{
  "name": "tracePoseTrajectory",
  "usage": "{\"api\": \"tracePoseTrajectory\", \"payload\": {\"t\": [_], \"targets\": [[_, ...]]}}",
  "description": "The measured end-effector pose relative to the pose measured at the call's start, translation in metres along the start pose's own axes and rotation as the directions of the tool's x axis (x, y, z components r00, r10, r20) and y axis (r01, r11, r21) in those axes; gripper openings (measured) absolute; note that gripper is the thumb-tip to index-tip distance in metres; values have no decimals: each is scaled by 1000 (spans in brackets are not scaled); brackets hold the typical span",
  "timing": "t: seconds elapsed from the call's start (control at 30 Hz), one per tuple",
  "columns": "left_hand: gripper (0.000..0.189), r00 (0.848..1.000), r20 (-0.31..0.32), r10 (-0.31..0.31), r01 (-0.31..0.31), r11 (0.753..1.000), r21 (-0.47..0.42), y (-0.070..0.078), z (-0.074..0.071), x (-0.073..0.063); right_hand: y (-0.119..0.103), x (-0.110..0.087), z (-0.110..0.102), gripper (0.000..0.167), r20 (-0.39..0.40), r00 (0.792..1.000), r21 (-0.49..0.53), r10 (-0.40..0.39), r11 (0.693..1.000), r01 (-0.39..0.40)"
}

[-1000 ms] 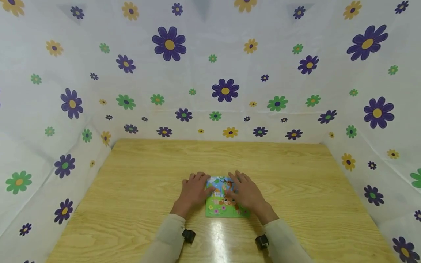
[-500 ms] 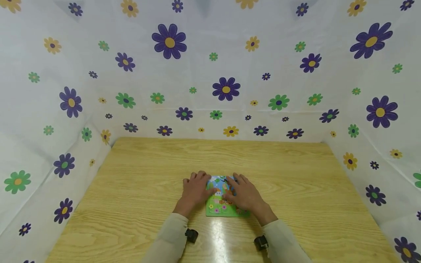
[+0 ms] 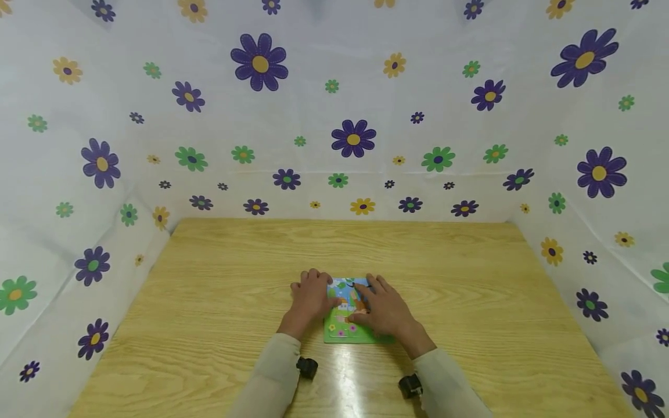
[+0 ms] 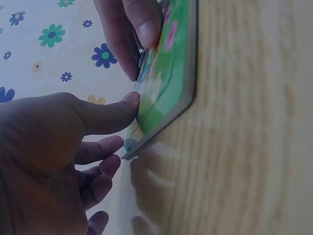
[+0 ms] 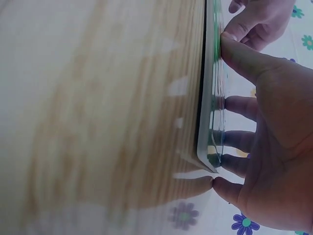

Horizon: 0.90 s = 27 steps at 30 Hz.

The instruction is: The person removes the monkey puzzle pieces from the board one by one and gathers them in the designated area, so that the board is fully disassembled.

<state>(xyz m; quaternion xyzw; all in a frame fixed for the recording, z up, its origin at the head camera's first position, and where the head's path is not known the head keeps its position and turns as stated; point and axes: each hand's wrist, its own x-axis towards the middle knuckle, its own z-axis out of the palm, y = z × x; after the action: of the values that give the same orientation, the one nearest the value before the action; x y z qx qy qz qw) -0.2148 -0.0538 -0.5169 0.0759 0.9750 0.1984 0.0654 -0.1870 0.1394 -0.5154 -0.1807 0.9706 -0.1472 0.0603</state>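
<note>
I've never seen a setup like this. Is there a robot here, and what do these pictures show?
No robot shows: these are a person's bare left hand and right hand. The wide picture comes from a camera worn on the head, looking forward and down. The two close, tilted ones come from the small black cameras at the wrists. On the wooden table lies a colourful picture board with a house and flowers. Both hands touch it: the left thumb rests on its face, the right thumb and some fingertips too. Neither hand plainly lifts it. White flowered cloth stands around the table.
</note>
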Motion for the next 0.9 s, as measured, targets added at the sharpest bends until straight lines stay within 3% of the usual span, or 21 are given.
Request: {"api": "tracePoseTrajectory", "payload": {"t": [0.3,0.53,0.77,0.9], "targets": [[49,998,34,-58,59,998,-33,2,2,6,-1,0,0,78,17,1000,-19,2,1000,-1],[47,999,12,-33,34,989,-140,3,4,5,1,-1,-1,78,11,1000,-12,6,1000,-6],[43,1000,-5,21,-21,984,-180,-4,10,3,1,-1,-2,77,13,1000,-2,5,1000,-5],[38,999,-27,28,-35,966,-256,-10,12,2,2,-1,-2,76,16,1000,2,7,1000,-7]]}}
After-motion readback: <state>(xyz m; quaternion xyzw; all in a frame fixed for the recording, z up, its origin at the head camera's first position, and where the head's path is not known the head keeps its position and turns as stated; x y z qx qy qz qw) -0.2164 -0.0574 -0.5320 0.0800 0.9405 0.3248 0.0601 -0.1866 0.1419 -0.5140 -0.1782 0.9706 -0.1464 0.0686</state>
